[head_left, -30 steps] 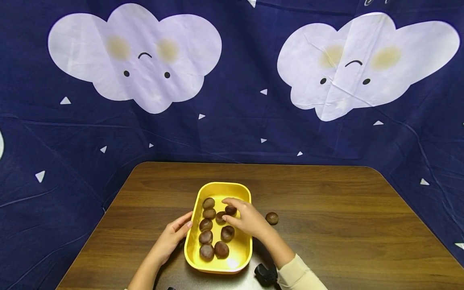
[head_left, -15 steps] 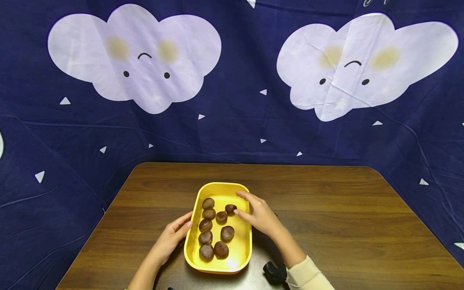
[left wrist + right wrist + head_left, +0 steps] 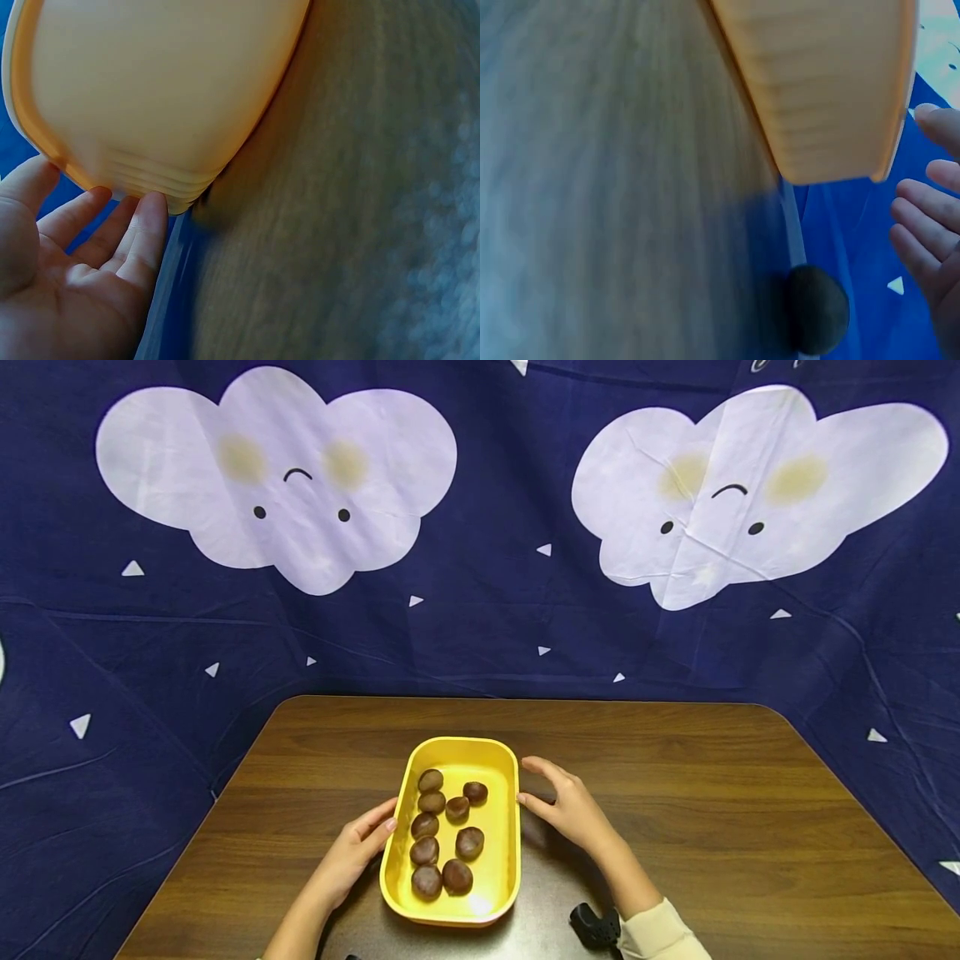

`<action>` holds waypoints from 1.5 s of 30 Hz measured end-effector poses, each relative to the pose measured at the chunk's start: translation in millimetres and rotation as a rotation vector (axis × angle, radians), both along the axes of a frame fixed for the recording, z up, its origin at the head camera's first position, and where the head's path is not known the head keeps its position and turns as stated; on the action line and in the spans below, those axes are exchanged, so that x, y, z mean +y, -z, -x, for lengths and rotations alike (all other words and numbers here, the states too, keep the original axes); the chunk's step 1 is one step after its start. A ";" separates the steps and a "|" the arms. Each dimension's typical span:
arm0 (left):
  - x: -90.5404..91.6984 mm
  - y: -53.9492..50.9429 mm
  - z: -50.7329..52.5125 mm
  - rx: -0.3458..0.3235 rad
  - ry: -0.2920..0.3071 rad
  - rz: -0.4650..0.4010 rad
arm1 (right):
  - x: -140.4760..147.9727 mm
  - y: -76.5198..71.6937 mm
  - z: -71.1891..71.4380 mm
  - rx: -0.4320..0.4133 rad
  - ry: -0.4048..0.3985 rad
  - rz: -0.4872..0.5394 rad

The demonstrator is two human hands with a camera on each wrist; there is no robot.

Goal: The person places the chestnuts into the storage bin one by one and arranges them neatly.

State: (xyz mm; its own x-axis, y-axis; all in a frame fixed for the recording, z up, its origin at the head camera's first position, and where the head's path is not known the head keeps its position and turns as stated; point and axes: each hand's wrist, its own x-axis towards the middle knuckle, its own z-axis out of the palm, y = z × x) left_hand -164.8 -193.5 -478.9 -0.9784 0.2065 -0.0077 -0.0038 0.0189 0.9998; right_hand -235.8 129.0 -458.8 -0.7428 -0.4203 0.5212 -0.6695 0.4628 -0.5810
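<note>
A yellow plastic tub (image 3: 491, 893) stands on the table with several chestnuts (image 3: 469, 843) in it. One line of them runs along its left wall, and a looser group lies in the middle. My left hand (image 3: 351, 858) rests its fingertips and thumb against the tub's left side; in the left wrist view, the fingers (image 3: 146, 232) are fairly straight against the wall. Just beyond the right rim, my right hand (image 3: 576, 808) holds nothing, with fingers and thumb apart. Below that hand in the right wrist view, a single dark chestnut (image 3: 817, 309) lies outside the tub; the hand hides it in the head view.
The brown wooden table (image 3: 675, 760) reaches back to a dark blue cloth (image 3: 495, 635) printed with white clouds. A black device (image 3: 595, 927) sits at the right wrist, by the cream sleeve (image 3: 660, 933).
My right hand has moved right, from over the chestnuts inside the tub to outside its right rim. The chestnut on the table is now hidden in the head view. The left hand stays put.
</note>
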 end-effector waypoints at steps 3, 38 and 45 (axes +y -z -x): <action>0.0 -0.3 -0.3 0.011 0.004 0.003 | 7.5 2.8 0.4 -0.026 0.023 -0.013; 0.0 -1.9 -1.3 0.026 0.021 0.006 | 50.1 36.1 -0.8 -0.123 0.055 -0.199; 0.0 -1.5 -1.2 0.014 0.004 0.016 | 49.6 36.8 -0.6 -0.096 0.061 -0.199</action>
